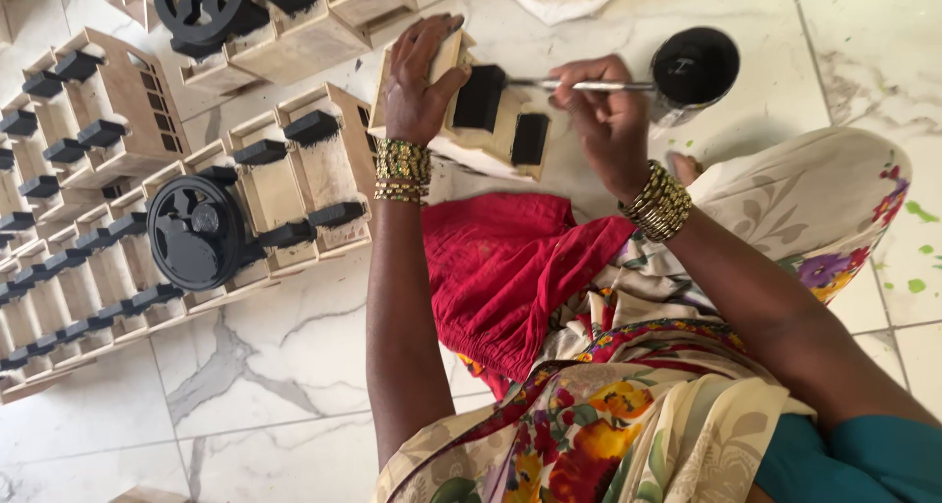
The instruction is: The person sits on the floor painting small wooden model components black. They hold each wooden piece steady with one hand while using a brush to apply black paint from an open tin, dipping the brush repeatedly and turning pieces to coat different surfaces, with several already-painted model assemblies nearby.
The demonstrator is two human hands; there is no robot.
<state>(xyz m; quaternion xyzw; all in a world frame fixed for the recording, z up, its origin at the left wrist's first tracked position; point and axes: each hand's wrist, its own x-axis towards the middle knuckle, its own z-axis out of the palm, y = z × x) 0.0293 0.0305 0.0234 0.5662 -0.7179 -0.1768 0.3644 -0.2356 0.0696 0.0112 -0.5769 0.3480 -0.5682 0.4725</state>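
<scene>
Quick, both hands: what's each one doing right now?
Left hand: fingers spread flat on the wooden piece, steadying it.
Right hand: closed on a paintbrush, bristles at the black block.

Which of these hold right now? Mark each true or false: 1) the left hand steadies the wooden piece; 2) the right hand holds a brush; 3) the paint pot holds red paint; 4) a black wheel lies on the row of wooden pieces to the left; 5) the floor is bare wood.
1) True: the left hand lies on the wooden piece, fingers over its top edge.
2) True: the right hand grips a brush with a silver handle, its tip at a black block of the piece.
3) False: the paint pot holds black paint.
4) True: a black wheel lies on the row of wooden pieces.
5) False: the floor is pale veined marble tile.
</scene>
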